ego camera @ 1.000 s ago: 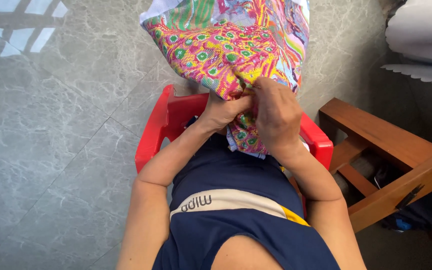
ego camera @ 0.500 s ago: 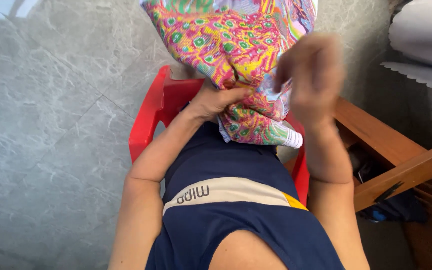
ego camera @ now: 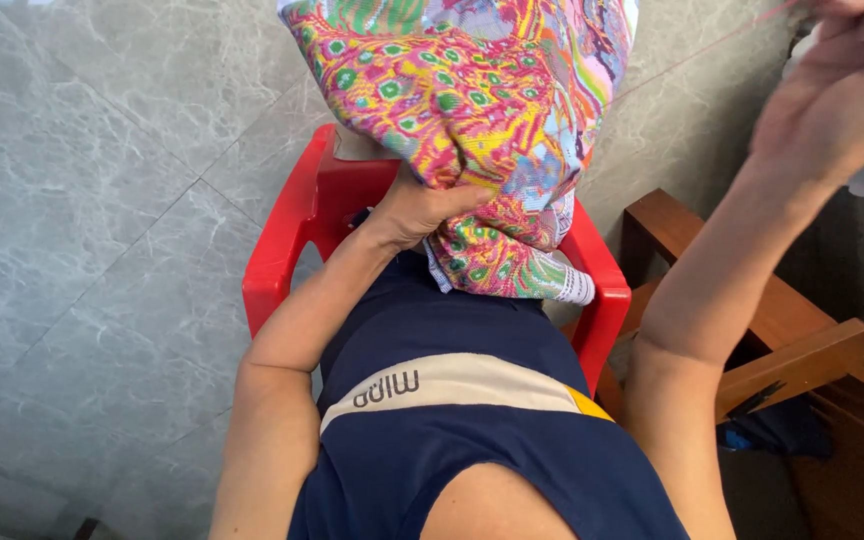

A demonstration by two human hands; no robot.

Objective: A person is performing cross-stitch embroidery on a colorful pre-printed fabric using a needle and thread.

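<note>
My left hand (ego camera: 422, 205) grips a bunched fold of a bright patterned cloth (ego camera: 462, 110), pink, yellow and green, that hangs over my lap. My right hand (ego camera: 837, 90) is raised high at the upper right, fingers pinched on a thin red thread (ego camera: 697, 52) that runs taut from the cloth up to the hand. A needle is too small to make out. I sit on a red plastic chair (ego camera: 287, 250) and wear a dark blue sleeveless top.
Grey marble-look floor tiles (ego camera: 92, 200) spread to the left. A brown wooden chair frame (ego camera: 792, 350) stands close on my right, with dark cloth beneath it. A white cushion edge shows at the far upper right.
My right hand has left the cloth and risen up and to the right, drawing the thread out taut. My left hand has kept its hold on the fold.
</note>
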